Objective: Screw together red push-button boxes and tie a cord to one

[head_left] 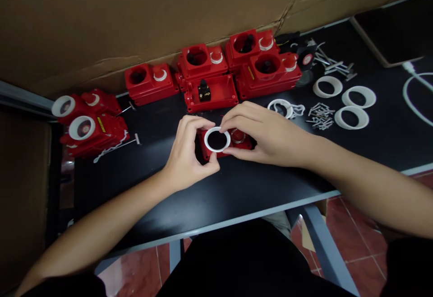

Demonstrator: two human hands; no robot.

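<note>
Both of my hands hold a white ring [206,141] over a red housing part [246,143] at the middle of the table. My left hand [189,150] curls round the ring's left side, thumb below and fingers above. From the right, my right hand [259,130] pinches the ring between thumb and fingers. Black shows through the ring's opening. A round fitting [238,135] sits on the red part beside the ring. My hands hide much of that part, and I cannot tell whether the ring is seated in it. Just behind stands an open red box base [221,90] with a black switch block [204,90].
Several red boxes [152,90] line the cardboard wall [152,12]. Red boxes with white rings [82,127] stand at left. Loose white rings [352,117], screws [320,116] and metal T-shaped pins [334,64] lie at right, near a tablet [392,30] and white cable [411,94].
</note>
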